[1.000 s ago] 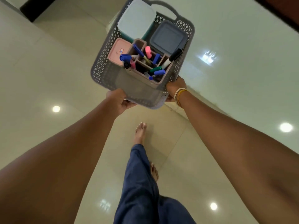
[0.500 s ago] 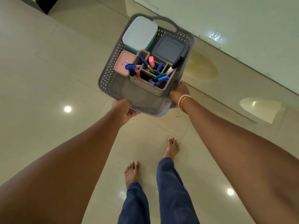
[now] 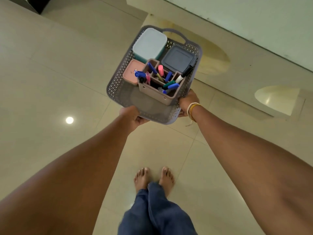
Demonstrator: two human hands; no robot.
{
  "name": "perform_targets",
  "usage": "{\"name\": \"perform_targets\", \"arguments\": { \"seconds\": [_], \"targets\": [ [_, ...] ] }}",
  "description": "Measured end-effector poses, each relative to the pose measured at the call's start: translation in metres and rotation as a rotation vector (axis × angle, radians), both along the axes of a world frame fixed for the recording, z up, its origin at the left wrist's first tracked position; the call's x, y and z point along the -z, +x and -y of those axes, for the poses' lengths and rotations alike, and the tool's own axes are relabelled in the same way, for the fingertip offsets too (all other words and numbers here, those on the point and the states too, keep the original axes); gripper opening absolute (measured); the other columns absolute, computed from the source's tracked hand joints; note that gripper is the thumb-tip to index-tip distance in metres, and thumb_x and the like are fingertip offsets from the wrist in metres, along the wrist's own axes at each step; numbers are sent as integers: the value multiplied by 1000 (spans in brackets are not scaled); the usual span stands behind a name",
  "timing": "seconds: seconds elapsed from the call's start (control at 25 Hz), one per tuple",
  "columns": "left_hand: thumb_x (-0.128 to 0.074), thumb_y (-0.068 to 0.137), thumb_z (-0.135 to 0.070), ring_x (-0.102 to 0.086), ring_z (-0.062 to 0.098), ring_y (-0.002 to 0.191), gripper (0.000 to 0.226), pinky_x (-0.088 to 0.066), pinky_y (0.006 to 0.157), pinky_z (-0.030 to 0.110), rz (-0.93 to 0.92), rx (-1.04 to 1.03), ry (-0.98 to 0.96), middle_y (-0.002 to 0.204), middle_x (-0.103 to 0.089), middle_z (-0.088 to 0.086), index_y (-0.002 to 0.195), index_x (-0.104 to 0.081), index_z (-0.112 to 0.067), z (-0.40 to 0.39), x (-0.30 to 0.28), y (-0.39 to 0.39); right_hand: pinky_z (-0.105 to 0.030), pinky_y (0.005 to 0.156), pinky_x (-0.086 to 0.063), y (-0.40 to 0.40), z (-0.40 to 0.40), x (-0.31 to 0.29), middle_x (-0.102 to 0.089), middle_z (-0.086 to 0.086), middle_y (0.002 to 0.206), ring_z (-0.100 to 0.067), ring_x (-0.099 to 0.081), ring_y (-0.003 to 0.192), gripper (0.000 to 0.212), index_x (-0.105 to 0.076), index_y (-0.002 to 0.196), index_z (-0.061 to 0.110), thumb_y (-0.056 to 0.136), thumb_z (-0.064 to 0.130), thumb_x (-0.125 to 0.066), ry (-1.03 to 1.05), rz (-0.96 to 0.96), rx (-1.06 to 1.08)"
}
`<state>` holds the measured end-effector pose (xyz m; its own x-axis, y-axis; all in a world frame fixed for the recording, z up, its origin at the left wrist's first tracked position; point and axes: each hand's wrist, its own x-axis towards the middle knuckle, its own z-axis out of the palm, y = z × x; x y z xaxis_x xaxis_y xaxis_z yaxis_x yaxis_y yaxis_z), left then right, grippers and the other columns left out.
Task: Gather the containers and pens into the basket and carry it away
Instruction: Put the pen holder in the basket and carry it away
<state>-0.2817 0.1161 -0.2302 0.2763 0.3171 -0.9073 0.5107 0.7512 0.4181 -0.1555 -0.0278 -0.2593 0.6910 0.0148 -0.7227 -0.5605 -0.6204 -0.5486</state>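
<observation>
1. Both feet now stand together on the tiled floor (image 3: 50, 82), where earlier one led
2. Left hand (image 3: 133, 117) and right hand (image 3: 188, 103) clasp the basket's (image 3: 118, 78) near corners; containers fill its far edge, pen holder (image 3: 160, 87) its near right
3. Keep it level so the pens stay put

My one camera sits on my head, looking steeply down and forward past my outstretched arms at the basket (image 3: 118, 85) and the tiled floor (image 3: 50, 82) below.

Left hand (image 3: 131, 116) and right hand (image 3: 188, 103) gripping grey basket (image 3: 118, 85), containers and pens inside, above tiled floor (image 3: 50, 73)
</observation>
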Motion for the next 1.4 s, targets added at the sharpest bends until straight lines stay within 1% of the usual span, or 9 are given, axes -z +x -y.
{"name": "perform_targets", "arguments": {
  "seconds": [0.16,0.32,0.44,0.6,0.72,0.8,0.96,1.16,1.4],
  "targets": [
    [-43,83,21,-66,30,77,41,-58,45,38,18,-38,6,94,-66,19,117,-54,1,6,51,21,-56,51,-58,25,4,37,-66,-11,109,-38,-68,84,24,-58,110,22,89,23,-46,-1,48,-14],
    [-41,83,21,-67,32,80,45,-57,44,38,46,-26,30,106,-67,21,123,-52,1,-4,110,59,-56,52,-58,60,-4,86,-67,-10,105,-38,-68,82,22,-59,105,22,87,27,-49,1,84,26],
    [-40,84,20,-66,35,84,51,-57,45,39,97,-17,31,116,-64,23,128,-51,-2,-19,157,105,-56,62,-59,100,-14,136,-68,-11,105,-38,-68,85,21,-61,101,23,84,27,-51,-21,138,50],
    [-41,90,12,-60,35,94,47,-53,67,46,160,60,13,130,-59,19,132,-50,-7,-32,212,174,-52,83,-57,168,-26,195,-68,-13,111,-39,-66,99,25,-63,106,18,84,24,-53,-54,240,52],
    [-40,94,8,-57,37,105,41,-49,77,46,173,94,8,125,-58,18,130,-51,-8,-38,242,222,-48,94,-52,214,-32,227,-64,-15,123,-39,-61,111,37,-61,119,13,84,20,-53,-122,279,39],
    [-43,94,3,-61,34,89,38,-53,71,44,207,142,3,117,-60,17,131,-51,-7,-40,262,252,-49,93,-53,243,-34,245,-63,-16,124,-40,-60,112,38,-60,121,13,86,22,-52,-136,299,59],
    [-55,91,-7,-63,30,87,34,-61,58,46,259,115,-2,118,-62,14,125,-52,-8,-43,296,303,-54,61,-59,288,-37,269,-64,-16,116,-42,-64,100,38,-59,120,16,82,14,-52,-45,281,189],
    [-67,82,-21,-64,34,97,39,-58,49,47,330,142,26,114,-65,15,119,-58,-15,-44,305,365,-55,76,-58,338,-34,271,-64,-19,120,-44,-65,102,40,-62,118,7,79,11,-55,-43,368,255],
    [-54,68,-39,-67,30,89,47,-58,79,47,294,165,166,98,-69,8,109,-63,-19,-25,332,425,-41,99,-49,358,-28,288,-59,-20,129,-36,-58,117,38,-56,121,-1,86,13,-52,74,384,374]
  ]
}}
